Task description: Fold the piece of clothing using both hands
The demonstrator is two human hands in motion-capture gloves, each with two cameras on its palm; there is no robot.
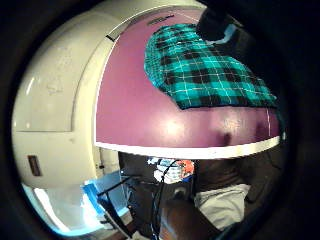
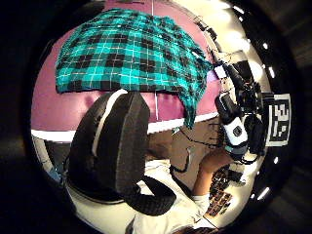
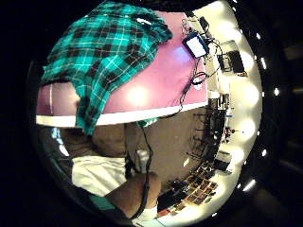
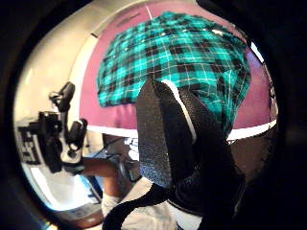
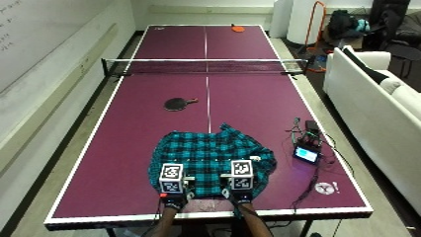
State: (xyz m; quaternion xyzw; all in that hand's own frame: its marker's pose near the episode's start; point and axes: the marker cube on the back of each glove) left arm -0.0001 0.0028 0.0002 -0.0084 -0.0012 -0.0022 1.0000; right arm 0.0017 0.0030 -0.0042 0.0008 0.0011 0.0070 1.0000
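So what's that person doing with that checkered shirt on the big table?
A person is about to fold a teal-and-black plaid shirt that lies spread out, a bit rumpled, near the front edge of a purple ping-pong table. The left hand and right hand, both in black gloves, sit at the shirt's near edge. No fold shows yet. A black paddle lies farther up the table, and a small lit screen device with cables sits beside the shirt.

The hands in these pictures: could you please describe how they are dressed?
Both the left hand and the right hand wear black gloves. In the palm views the glove fingers look textured, with a pale stripe along one edge. The forearms show no sleeves.
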